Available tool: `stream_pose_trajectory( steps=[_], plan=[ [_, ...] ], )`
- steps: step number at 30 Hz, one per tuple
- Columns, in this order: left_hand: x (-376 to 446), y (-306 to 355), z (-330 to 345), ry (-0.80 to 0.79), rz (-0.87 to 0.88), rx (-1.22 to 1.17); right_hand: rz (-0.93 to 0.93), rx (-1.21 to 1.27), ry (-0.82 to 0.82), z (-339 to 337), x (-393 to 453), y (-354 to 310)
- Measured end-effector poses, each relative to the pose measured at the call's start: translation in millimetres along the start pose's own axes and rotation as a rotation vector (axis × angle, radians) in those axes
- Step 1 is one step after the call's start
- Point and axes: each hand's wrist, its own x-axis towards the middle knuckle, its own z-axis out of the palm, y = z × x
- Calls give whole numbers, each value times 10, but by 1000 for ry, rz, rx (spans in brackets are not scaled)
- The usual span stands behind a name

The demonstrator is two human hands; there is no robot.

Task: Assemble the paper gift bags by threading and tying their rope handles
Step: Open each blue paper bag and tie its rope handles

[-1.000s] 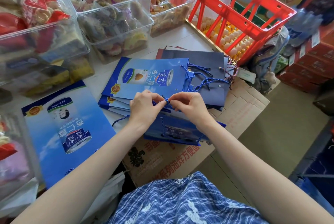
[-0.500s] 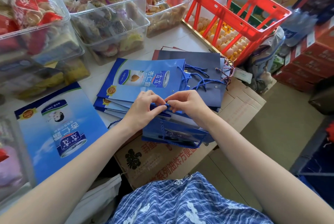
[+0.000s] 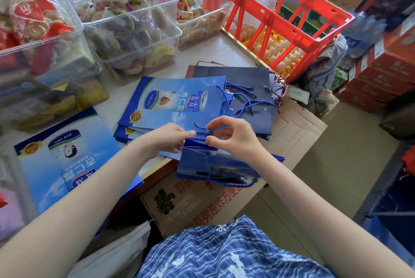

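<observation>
A blue paper gift bag (image 3: pixel 215 165) lies half folded at the table's front edge, its top toward me. My left hand (image 3: pixel 166 140) grips the bag's upper edge. My right hand (image 3: pixel 233 136) pinches the blue rope handle (image 3: pixel 205 131) where it forms a small knot at the bag's rim; a rope end hangs down over the bag's face. Behind the hands lies a stack of flat blue bags (image 3: pixel 177 100) with roped handles (image 3: pixel 244 102) spread over a dark navy bag (image 3: pixel 251 80).
Another flat blue bag (image 3: pixel 65 161) lies at the left. Clear bins of wrapped snacks (image 3: pixel 125 19) fill the back. A red crate (image 3: pixel 276 12) stands over egg trays at the right. A cardboard box (image 3: pixel 202 203) sits under the table edge.
My hands have drawn slightly apart and the rope's knot now shows between them. My right hand has lifted with its fingers arched. The camera has shifted a little.
</observation>
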Motion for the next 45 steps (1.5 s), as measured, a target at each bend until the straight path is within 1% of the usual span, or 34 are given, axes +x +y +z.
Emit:
stream_pose_trajectory(
  steps=[1,3,6,8,9,11,13,15,17,20,24,27,28,30,33,35,36,39,42,43,45],
  plan=[
    [9,33,16,-72,-32,-2,-29,9,19,4,-17,0],
    [26,105,62,-185,-60,-90,-69,27,59,4,-34,-9],
    [76,186,123,-264,-65,-258,-131,13,89,-5,-56,-27],
    [71,220,150,-313,-53,-319,-178,-15,111,-4,-80,-30],
    [67,221,156,-308,-39,-333,-191,-19,126,-9,-90,-20],
    [49,219,163,-198,1,-290,-216,-51,152,-41,-111,29],
    [36,215,173,-27,59,-174,-249,-143,141,-90,-145,101],
    [56,211,180,159,135,-5,-270,-241,121,-120,-192,161],
    [89,187,183,300,196,66,-253,-301,108,-133,-223,184],
    [135,112,171,419,213,-1,-193,-390,9,-110,-236,176],
    [158,43,205,586,282,67,-99,-514,-204,-6,-285,185],
    [156,43,257,635,323,48,-15,-514,-292,65,-332,179],
    [165,40,265,639,315,16,7,-500,-301,75,-332,179],
    [199,30,257,605,241,-89,48,-483,-308,72,-309,171],
    [218,46,177,464,120,-228,72,-447,-272,49,-256,178],
    [148,76,75,382,104,-240,83,-429,-273,61,-225,180],
    [91,85,23,358,113,-206,95,-420,-281,81,-207,178],
    [-157,46,-42,291,85,61,144,-392,-309,159,-145,141],
    [-387,-36,21,132,-4,126,174,-374,-336,216,-64,77],
    [-445,-53,40,132,-6,185,181,-370,-339,235,-37,57],
    [-528,-76,60,182,-1,417,207,-357,-345,269,1,22]
  ],
)
